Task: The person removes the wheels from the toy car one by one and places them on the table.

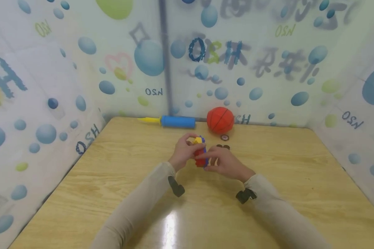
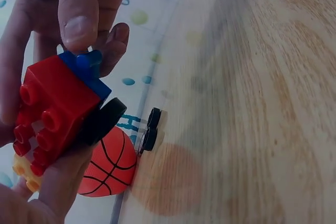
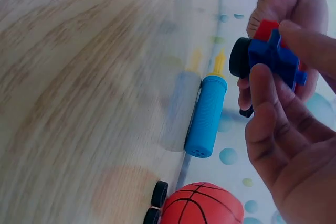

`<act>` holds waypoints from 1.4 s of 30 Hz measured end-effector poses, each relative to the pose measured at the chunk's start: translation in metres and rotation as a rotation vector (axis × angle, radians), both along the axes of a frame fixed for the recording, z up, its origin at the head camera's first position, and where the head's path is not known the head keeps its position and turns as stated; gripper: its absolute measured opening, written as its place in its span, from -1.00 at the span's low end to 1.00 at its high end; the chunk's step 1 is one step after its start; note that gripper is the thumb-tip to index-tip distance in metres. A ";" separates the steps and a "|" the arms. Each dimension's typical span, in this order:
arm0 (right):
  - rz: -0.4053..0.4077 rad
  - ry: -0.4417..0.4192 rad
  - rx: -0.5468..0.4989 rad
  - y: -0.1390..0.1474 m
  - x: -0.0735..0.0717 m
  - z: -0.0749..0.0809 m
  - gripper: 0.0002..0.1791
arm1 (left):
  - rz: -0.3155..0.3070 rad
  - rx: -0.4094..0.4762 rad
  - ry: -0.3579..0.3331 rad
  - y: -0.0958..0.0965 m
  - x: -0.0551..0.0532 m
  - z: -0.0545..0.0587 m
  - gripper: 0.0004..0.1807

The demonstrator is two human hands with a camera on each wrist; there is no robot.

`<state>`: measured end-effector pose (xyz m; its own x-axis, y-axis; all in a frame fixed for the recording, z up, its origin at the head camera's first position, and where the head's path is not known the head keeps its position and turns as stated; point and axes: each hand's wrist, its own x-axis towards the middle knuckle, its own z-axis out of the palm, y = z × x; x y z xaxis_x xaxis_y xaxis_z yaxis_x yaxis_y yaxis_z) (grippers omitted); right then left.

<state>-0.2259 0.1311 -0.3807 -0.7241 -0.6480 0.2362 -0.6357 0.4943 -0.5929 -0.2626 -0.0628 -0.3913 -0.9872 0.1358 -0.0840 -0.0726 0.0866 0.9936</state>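
Between both hands is a toy car made of building blocks [image 1: 201,162], held above the table. It has a red studded block [image 2: 65,106], a yellow block [image 1: 198,140] at one end and a blue base [image 3: 273,59]. A black wheel [image 3: 240,57] sits on the side of the base. My left hand [image 1: 184,151] grips the car from the left, thumb and fingers around its blocks. From the other side, my right hand [image 1: 226,163] pinches the blue base between its fingertips. Parts of the car are hidden behind fingers.
Loose black wheels [image 2: 149,139] stand on the table just past the hands, with another small wheel [image 1: 225,137] beyond. A red basketball [image 1: 220,120] and a blue pump [image 1: 178,121] with a yellow nozzle lie at the back edge, against the patterned wall [image 1: 193,83].
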 end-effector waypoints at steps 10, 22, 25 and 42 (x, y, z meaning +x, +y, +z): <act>-0.039 -0.019 -0.039 -0.004 0.001 -0.002 -0.67 | -0.019 -0.048 -0.014 -0.002 0.000 0.002 -0.62; -0.061 -0.477 -0.281 0.020 -0.012 -0.004 -0.72 | -0.127 -0.384 0.226 -0.021 0.005 0.009 -0.57; -0.060 -0.529 -0.322 0.024 -0.012 -0.003 -0.69 | -0.129 -0.455 0.407 -0.025 0.008 0.009 -0.57; 0.287 -1.009 -0.908 0.034 -0.015 -0.012 -0.50 | -0.368 -0.391 0.955 -0.023 0.015 0.012 -0.60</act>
<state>-0.2414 0.1647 -0.3923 -0.7012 -0.7044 0.1103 0.2430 -0.3815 -0.8919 -0.2480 -0.0857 -0.3796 -0.5727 0.5660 0.5930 0.8079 0.2669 0.5255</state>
